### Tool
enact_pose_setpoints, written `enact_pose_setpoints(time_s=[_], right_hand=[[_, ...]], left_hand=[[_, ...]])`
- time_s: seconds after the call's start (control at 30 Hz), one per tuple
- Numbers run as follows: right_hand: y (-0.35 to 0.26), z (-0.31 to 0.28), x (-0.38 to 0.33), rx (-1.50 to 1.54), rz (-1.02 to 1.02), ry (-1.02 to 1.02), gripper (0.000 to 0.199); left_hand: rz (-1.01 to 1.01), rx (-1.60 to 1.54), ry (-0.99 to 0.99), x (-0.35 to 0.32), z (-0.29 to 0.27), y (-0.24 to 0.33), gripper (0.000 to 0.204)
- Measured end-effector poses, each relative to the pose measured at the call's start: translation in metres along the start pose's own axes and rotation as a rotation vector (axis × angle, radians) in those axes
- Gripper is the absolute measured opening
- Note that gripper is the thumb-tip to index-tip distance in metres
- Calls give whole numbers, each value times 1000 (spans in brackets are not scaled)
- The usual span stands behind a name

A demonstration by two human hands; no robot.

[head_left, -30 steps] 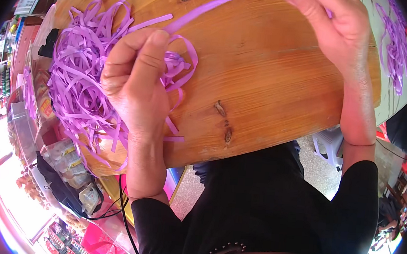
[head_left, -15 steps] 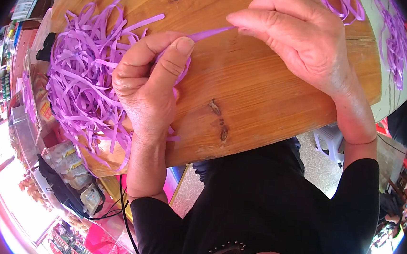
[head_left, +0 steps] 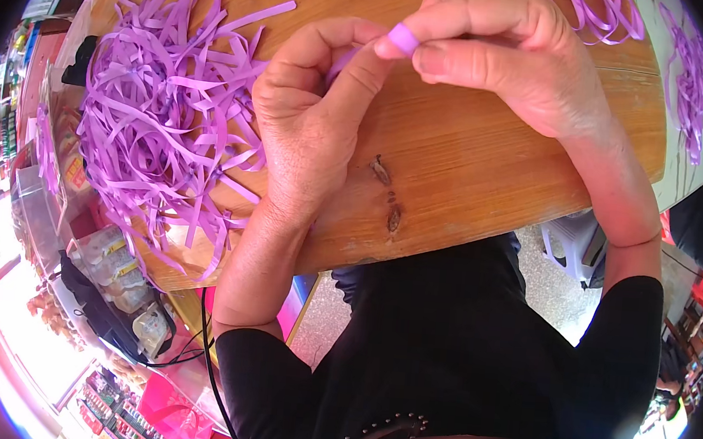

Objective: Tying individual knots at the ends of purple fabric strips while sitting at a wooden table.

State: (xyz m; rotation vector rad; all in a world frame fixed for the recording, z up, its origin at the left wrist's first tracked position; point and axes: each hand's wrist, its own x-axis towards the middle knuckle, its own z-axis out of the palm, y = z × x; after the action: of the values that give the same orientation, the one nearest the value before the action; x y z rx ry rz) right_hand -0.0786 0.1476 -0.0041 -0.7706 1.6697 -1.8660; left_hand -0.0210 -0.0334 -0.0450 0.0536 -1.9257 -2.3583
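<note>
A narrow purple ribbon (head_left: pixel 402 39) is bent over at the fingertips of both hands, above the wooden table. My left hand (head_left: pixel 315 109) pinches it between thumb and forefinger, and part of the strip shows inside the curled fingers. My right hand (head_left: pixel 512 63) meets it from the right, thumb and fingers closed at the fold. Beyond my left hand lies a big loose heap of purple ribbons (head_left: pixel 162 114), tangled and spilling toward the table's left edge.
The wooden table (head_left: pixel 471 171) has a curved near edge close to my body. More purple ribbons (head_left: pixel 603 16) lie at the far right, and others hang over a pale surface (head_left: pixel 660 182) beside it. A black cable (head_left: pixel 208 324) runs down at the lower left. A plastic stool (head_left: pixel 564 240) stands below.
My left hand has moved right and up to meet the right hand. The ribbon, stretched between them before, is now folded at the fingertips.
</note>
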Motion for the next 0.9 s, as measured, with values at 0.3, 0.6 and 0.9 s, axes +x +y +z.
enact_pose_setpoints(time_s=[0.3, 0.6, 0.9], right_hand=[[46, -18, 32, -189, -887, -292, 28], [5, 14, -1, -824, -593, 206, 34], [-7, 19, -1, -1018, -339, 223, 24]], left_hand=[[195, -57, -9, 1, 7, -2, 12], [141, -47, 80, -7, 16, -1, 10], [278, 208, 37, -5, 9, -6, 8]])
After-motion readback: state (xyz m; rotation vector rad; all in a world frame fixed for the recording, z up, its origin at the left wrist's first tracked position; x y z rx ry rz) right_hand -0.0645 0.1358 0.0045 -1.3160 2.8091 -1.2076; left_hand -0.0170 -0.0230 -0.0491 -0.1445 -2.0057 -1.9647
